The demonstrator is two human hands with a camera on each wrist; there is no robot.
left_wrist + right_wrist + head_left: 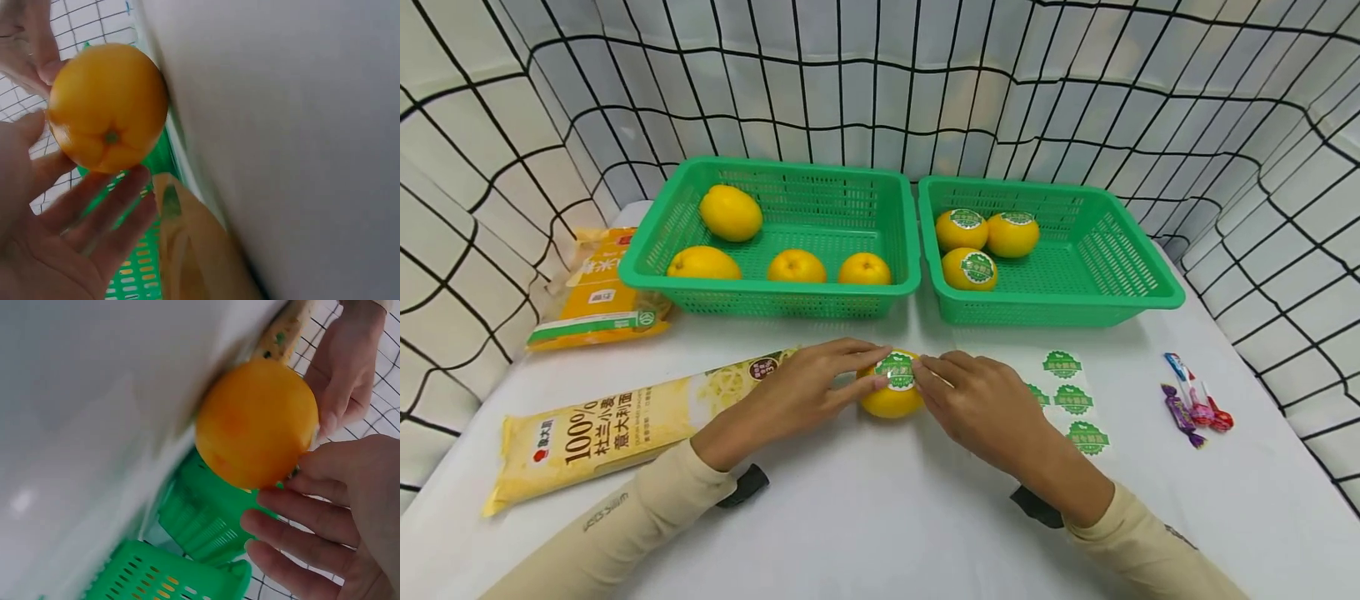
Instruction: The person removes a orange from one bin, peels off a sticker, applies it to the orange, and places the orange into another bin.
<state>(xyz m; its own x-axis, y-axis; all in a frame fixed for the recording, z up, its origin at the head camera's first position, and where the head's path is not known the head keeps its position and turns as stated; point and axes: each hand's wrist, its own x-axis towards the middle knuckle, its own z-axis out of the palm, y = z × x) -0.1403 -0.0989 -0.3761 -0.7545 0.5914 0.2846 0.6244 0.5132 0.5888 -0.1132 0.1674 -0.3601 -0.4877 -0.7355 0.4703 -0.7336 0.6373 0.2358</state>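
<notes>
An orange sits on the white table between both hands, with a round green-and-white sticker on its upper side. My left hand touches it from the left, thumb and index finger at the sticker's edge. From the other side my right hand presses thumb and fingertips at the sticker's right edge. In the left wrist view, the left hand's other fingers spread loosely below the orange. The right wrist view shows the right hand's remaining fingers extended beside the orange.
Behind stand a green basket with several oranges and another green basket with three stickered oranges. A sticker sheet and candies lie right. A pasta bag and a yellow-orange bag lie left. Black netting encloses the table.
</notes>
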